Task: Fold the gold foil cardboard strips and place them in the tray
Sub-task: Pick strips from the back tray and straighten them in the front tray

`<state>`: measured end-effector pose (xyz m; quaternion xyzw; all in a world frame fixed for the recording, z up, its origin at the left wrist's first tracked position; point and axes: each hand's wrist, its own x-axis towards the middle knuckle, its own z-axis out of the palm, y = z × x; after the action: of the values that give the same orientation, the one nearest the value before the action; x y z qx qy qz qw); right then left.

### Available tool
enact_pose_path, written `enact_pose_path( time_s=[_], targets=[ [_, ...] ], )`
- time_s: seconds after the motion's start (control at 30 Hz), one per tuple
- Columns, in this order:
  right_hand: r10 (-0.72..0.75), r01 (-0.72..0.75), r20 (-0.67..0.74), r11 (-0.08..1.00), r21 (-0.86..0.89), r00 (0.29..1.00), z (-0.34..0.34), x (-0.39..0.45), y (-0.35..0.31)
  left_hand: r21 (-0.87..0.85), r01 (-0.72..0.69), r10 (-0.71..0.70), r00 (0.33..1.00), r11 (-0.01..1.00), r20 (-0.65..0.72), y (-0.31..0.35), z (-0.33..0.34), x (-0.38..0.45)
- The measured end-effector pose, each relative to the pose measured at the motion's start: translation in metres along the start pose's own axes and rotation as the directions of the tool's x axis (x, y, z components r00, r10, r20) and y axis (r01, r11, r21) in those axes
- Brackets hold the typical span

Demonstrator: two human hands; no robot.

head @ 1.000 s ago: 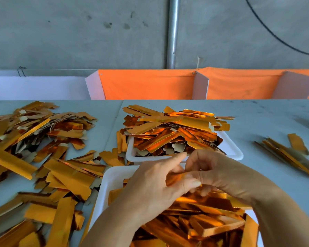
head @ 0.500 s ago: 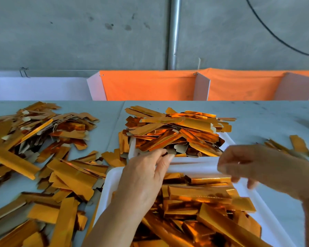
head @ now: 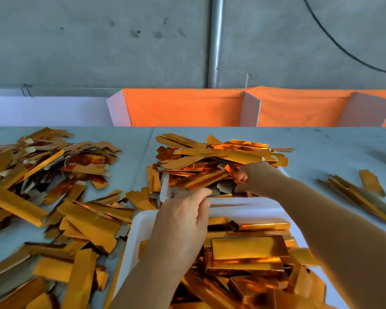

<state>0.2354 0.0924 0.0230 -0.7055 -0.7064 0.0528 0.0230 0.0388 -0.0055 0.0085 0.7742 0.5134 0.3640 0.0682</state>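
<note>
A near white tray (head: 140, 221) at the bottom centre holds several folded gold foil strips (head: 247, 247). Behind it, a far white tray (head: 164, 188) is heaped with flat gold strips (head: 210, 157). My right hand (head: 252, 177) is in the front of that heap, its fingers curled round a strip there. My left hand (head: 183, 224) hovers over the near tray's far left corner with relaxed fingers. Its fingertips reach the far tray's front edge, and what they touch is hidden.
Loose gold strips cover the table on the left (head: 54, 166) and front left (head: 87, 221). A small bunch of strips (head: 361, 192) lies at the right. Orange and white dividers (head: 183, 108) line the table's back edge below a concrete wall with a metal pipe (head: 215, 41).
Both hands left the near tray, where a folded strip now lies. The right hand swung out right, then forward into the far heap. The left hand moved forward.
</note>
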Motion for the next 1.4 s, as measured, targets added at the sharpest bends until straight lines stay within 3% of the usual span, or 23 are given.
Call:
enact_pose_path(
  time_s=[0.1,0.2,0.27,0.33,0.37,0.43,0.53,0.67,0.93,1.13,1.4],
  targets=[
    [-0.039,0.032,-0.127,0.998,-0.061,0.991,-0.013,-0.005,-0.004,-0.025,0.006,-0.007,1.000,1.000,-0.011,-0.001,0.001,0.000],
    [-0.055,0.201,-0.463,0.941,0.271,0.885,-0.029,-0.026,-0.009,-0.085,0.018,-0.020,1.000,0.996,-0.015,-0.001,0.000,0.001],
    [0.037,0.317,-0.502,0.735,0.600,0.864,-0.036,-0.044,-0.015,-0.134,0.026,-0.030,0.999,0.991,-0.028,0.000,-0.001,0.001],
    [0.018,0.337,-0.364,0.342,0.877,0.931,-0.040,-0.063,-0.021,-0.174,0.018,-0.030,0.998,0.985,-0.063,0.003,-0.002,-0.001],
    [-0.024,0.296,-0.297,0.185,0.937,0.955,-0.041,-0.072,-0.024,-0.189,-0.005,-0.012,0.996,0.982,-0.088,0.005,-0.003,-0.002],
    [-0.084,0.204,-0.202,0.012,0.979,0.976,-0.038,-0.086,-0.025,-0.223,-0.049,0.026,0.994,0.974,-0.103,0.009,-0.005,-0.003],
    [-0.126,0.105,-0.117,-0.102,0.989,0.985,-0.028,-0.096,-0.024,-0.166,-0.085,0.072,0.994,0.982,-0.080,0.010,-0.004,-0.002],
    [-0.155,0.119,-0.136,-0.114,0.986,0.979,-0.015,-0.100,-0.024,-0.117,-0.074,0.070,0.997,0.990,-0.033,0.008,-0.002,-0.003],
    [-0.115,0.152,-0.145,0.059,0.987,0.983,-0.008,-0.098,-0.005,-0.132,-0.134,0.143,0.988,0.982,0.056,0.010,-0.001,-0.003],
    [-0.117,0.155,-0.152,0.019,0.988,0.981,-0.005,-0.097,0.001,-0.134,-0.156,0.161,0.987,0.979,0.028,0.014,-0.003,-0.004],
    [-0.108,0.232,-0.212,0.243,0.942,0.971,-0.007,-0.101,-0.001,-0.060,-0.160,0.161,0.987,0.985,0.017,0.016,-0.003,-0.002]
  ],
)
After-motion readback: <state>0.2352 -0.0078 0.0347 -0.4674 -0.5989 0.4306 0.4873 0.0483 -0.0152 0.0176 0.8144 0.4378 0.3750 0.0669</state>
